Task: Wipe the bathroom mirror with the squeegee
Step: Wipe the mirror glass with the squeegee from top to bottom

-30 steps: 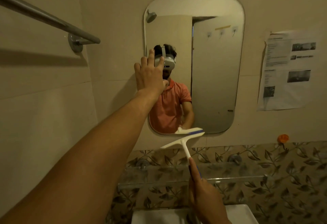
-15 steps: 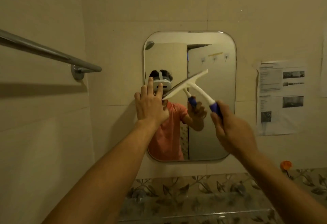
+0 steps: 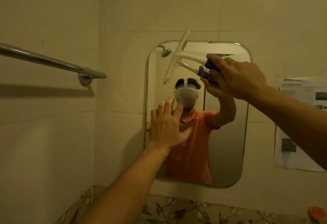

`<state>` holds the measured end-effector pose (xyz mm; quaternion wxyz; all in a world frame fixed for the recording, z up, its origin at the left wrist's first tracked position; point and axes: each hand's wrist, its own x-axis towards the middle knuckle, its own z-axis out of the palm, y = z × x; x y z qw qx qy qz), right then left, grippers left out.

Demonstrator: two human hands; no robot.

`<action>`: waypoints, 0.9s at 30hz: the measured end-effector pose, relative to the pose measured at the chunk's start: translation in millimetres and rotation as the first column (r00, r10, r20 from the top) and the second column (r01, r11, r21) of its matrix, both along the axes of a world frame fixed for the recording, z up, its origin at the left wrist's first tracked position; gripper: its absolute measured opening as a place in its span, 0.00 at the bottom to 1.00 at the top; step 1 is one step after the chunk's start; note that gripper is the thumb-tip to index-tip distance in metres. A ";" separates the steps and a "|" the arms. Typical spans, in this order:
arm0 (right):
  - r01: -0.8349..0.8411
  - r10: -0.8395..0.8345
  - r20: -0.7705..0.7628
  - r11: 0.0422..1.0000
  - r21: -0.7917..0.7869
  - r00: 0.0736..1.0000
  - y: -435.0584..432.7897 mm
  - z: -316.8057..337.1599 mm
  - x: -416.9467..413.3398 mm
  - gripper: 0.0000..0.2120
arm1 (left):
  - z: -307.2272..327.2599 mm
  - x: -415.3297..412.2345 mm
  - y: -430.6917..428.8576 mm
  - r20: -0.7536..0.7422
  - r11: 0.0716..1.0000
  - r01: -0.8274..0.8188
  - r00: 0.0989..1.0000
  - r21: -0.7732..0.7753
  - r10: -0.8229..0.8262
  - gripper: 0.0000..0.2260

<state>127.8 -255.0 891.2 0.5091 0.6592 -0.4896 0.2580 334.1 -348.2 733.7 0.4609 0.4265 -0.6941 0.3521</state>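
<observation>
A rounded rectangular mirror (image 3: 228,144) hangs on the tiled wall ahead. My right hand (image 3: 235,78) grips the blue handle of a white squeegee (image 3: 177,55). Its blade stands nearly upright at the mirror's top left, with the upper tip over the wall above the mirror's top edge. My left hand (image 3: 168,124) lies flat with spread fingers against the mirror's left edge, about halfway up. The mirror reflects a person in an orange shirt with the squeegee raised.
A chrome towel bar (image 3: 53,63) sticks out from the left wall at about the height of the mirror's top. Printed paper sheets (image 3: 300,126) are stuck to the wall right of the mirror. Leaf-patterned tiles (image 3: 194,209) run below, with an orange object (image 3: 317,213) at the far right.
My right hand has raised the squeegee from the middle of the mirror to its top left, and the blade has turned more upright. My left hand has stayed on the mirror's left edge.
</observation>
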 end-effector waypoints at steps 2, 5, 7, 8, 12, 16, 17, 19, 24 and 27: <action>-0.001 0.002 -0.070 1.000 0.011 0.998 -12.3 9.1 5.1 0.30 | -3.2 -12.5 0.8 0.055 1.000 0.008 0.998 0.001 -0.008 0.41; -0.022 0.023 -0.156 1.000 0.005 0.987 -26.5 21.1 13.8 0.29 | -4.6 -22.2 -0.8 0.091 0.999 -0.026 0.996 0.024 0.023 0.42; -0.037 0.036 -0.175 0.999 -0.003 0.984 -33.1 28.8 17.2 0.29 | -5.1 -23.8 -2.8 0.088 0.998 -0.047 0.995 0.051 0.042 0.42; -0.043 0.042 -0.179 0.999 -0.003 0.983 -35.3 32.0 18.4 0.28 | -5.9 -24.2 -3.4 0.086 0.997 -0.054 0.995 0.059 0.049 0.42; -0.066 0.068 -0.196 0.998 0.013 0.978 -45.2 38.4 19.2 0.27 | -6.3 -24.6 -4.3 0.100 0.996 -0.075 0.993 0.047 0.070 0.42; -0.082 0.087 -0.201 0.996 0.033 0.976 -52.4 37.1 15.8 0.27 | -2.1 -23.4 -2.6 0.128 0.996 -0.089 0.988 0.031 0.084 0.41; -0.087 0.091 -0.197 0.996 0.030 0.976 -53.6 36.7 14.6 0.27 | -1.5 -23.1 -2.6 0.135 0.995 -0.091 0.987 0.032 0.086 0.41; -0.097 0.100 -0.197 0.995 0.024 0.975 -55.5 36.6 13.2 0.27 | -1.4 -23.0 -3.7 0.144 0.995 -0.090 0.986 0.038 0.083 0.41; -0.103 0.107 -0.216 0.994 0.030 0.970 -59.9 39.9 16.9 0.28 | -3.7 -23.3 -5.5 0.146 0.995 -0.087 0.986 0.040 0.080 0.42; -0.110 0.113 -0.211 0.994 0.025 0.971 -61.2 39.1 21.2 0.27 | -4.2 -23.6 -4.6 0.149 0.995 -0.093 0.985 0.031 0.087 0.42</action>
